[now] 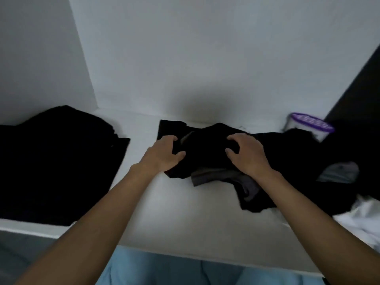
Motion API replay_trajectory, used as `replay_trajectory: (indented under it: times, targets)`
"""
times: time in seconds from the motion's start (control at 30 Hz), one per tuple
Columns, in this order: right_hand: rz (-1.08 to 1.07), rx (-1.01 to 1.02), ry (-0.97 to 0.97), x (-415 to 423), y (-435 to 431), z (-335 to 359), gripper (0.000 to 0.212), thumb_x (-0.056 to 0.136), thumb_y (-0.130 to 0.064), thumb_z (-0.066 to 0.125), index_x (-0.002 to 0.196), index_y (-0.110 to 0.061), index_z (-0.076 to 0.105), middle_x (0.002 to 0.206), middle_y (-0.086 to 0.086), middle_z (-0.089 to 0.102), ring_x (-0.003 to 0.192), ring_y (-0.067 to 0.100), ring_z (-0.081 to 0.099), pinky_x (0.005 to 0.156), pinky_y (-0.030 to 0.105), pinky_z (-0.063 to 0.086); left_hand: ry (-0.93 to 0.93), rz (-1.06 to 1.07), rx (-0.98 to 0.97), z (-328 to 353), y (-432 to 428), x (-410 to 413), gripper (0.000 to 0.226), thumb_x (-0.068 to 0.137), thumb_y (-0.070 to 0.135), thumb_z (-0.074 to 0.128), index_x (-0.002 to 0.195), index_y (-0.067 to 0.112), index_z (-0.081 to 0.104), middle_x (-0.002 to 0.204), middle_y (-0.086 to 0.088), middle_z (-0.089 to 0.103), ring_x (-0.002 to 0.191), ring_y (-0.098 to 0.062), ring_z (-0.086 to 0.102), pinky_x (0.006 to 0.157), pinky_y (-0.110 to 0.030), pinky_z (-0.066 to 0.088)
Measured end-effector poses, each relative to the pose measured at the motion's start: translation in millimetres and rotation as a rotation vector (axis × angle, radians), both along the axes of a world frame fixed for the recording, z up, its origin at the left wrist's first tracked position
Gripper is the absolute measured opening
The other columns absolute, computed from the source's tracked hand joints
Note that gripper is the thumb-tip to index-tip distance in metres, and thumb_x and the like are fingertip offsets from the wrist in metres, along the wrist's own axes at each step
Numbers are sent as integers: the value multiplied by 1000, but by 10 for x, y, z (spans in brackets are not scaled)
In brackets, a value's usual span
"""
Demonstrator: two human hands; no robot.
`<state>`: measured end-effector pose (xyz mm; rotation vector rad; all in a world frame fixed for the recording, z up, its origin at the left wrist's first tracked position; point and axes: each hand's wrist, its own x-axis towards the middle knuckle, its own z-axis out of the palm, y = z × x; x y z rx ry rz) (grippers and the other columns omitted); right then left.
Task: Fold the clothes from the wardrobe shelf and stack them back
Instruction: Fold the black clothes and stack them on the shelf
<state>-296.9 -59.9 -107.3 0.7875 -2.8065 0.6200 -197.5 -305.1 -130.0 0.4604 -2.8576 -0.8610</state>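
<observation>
Garment [205,148] folds unreadable, black — left grip [164,155], right grip [247,155] clutching it.

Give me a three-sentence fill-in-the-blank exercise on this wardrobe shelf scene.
1. The left hand and the right hand both grip a ___ garment.
2. At the back right of the shelf stands a container with a ___ lid.
3. The dark pile lies to the ___ of both hands.

Missing words: black; purple; left.

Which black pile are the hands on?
The crumpled black garment in the middle: left hand and right hand grip it. The flat black pile at left lies apart.
</observation>
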Motion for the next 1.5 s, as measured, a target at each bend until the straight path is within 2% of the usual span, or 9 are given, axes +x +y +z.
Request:
replay_trajectory:
  times: [0.3,0.53,0.67,0.8,0.9,1.03,1.2,1.4,1.5]
  targets:
    - [-131,102,-221,-15,529,-41,50,85,-39,75,130,-25,58,151,6,39,138,29,40,112,44,38,236,-28,-88,-142,305,-95,17,95,26,60,111,20,62,105,-1,70,99,-25,65,82,-34,49]
    - [-252,56,181,294,248,-74,13,84,-6,61,76,-15,58,84,2,65,86,27,63,71,34,47,599,-326,806,401,409,466,20,94,10,62,87,28,70,90,7,68,89,-6,62,82,-17,46]
    - [-130,-145,235,743,263,-188,16,80,-9,66,94,-14,60,110,4,63,105,27,58,88,34,45,383,-599,1014,276,411,1011,21,94,13,59,91,29,73,89,9,69,85,-7,61,78,-16,48]
    - [-44,-177,181,1247,132,-363,73,78,-37,71,141,-15,41,147,8,43,132,24,44,108,36,37,255,-715,1052,71,426,1437,23,93,14,55,87,30,70,73,7,55,67,-6,45,66,-17,36]
    - [-179,-304,167,1305,42,-210,55,92,-29,55,145,-17,48,153,10,39,138,29,38,116,30,26,105,-933,993,-73,428,1669,24,98,9,54,93,28,68,73,20,59,64,6,49,64,-8,39]
    - [-127,-532,253,1593,129,-39,33,89,8,60,118,-3,71,125,13,67,122,30,57,111,37,39,1,-497,1249,-187,460,1698,19,93,28,65,111,21,67,101,-3,73,87,-12,72,69,-25,56]
    - [110,-272,303,2515,488,-177,36,88,-7,70,123,-11,69,131,3,64,118,26,58,110,25,32,-300,-273,1562,-88,678,1557,92,62,68,80,132,17,50,127,-9,66,109,-28,69,78,-46,60]
    - [477,114,-55,3216,806,-655,69,81,21,48,139,-15,57,154,1,44,147,25,33,121,32,25,-261,-164,1500,-67,1443,1647,28,93,18,65,113,0,69,110,-17,73,90,-24,72,69,-28,60]
    - [334,-187,-219,3293,1097,-609,57,80,16,44,122,-13,69,128,4,67,121,15,61,108,24,43,-211,-204,1357,-178,1609,1837,27,91,13,62,113,-1,69,103,-19,71,88,-27,71,76,-36,58]
